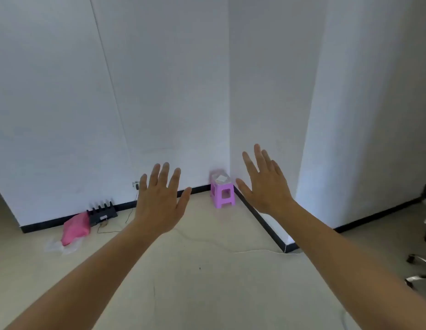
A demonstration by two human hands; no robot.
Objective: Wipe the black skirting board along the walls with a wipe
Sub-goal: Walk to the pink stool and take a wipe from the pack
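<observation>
A black skirting board [259,217] runs along the foot of the white walls, from the left wall into the corner and back towards me along the right wall. In that corner stands a small purple stool [222,195] with a white wipe [222,178] lying on its seat. My left hand [159,201] is stretched out in front of me, fingers spread and holding nothing. My right hand [264,182] is raised the same way, fingers straight, empty, just right of the stool in the picture. Both hands are in the air, well short of the walls.
A black router [102,211] with upright antennas sits on the floor against the left wall, next to a pink bag [75,228] on clear plastic. Thin cables [231,248] trail across the pale floor. An office chair base [418,270] shows at the right edge.
</observation>
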